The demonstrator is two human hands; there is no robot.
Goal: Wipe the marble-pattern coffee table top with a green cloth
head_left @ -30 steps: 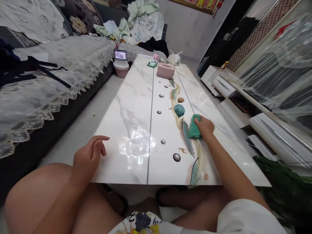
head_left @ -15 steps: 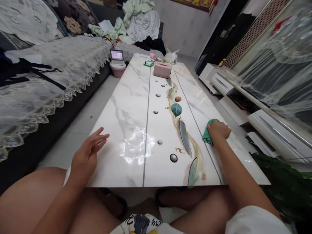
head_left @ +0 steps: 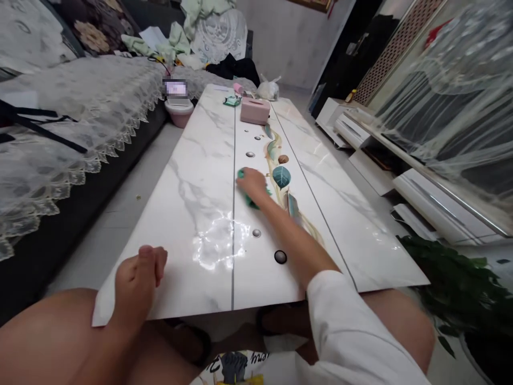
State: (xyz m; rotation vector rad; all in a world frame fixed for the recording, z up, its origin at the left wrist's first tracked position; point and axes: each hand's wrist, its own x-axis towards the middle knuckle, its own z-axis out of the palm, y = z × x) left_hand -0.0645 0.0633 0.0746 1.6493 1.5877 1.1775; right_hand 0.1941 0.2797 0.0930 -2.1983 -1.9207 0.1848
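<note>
A green cloth point(head_left: 252, 202) lies bunched on the white marbled table point(head_left: 204, 176), near its middle strip. My right hand point(head_left: 252, 184) is closed on the cloth and presses it to the tabletop, left of a printed teal leaf. The right forearm hides part of the printed pattern. My left hand point(head_left: 138, 275) is a loose fist over the table's near left corner, thumb on top, with nothing visible in it.
A pink tissue box point(head_left: 255, 111), a small green packet point(head_left: 232, 100) and a plastic bag point(head_left: 268, 89) are at the table's far end. A lace-covered sofa point(head_left: 100, 101) runs along the left. White drawers and a plant point(head_left: 460, 278) stand right.
My right hand has moved left with the green cloth, from the table's right side to the middle strip. My left hand has closed from spread fingers into a fist. The view has shifted slightly.
</note>
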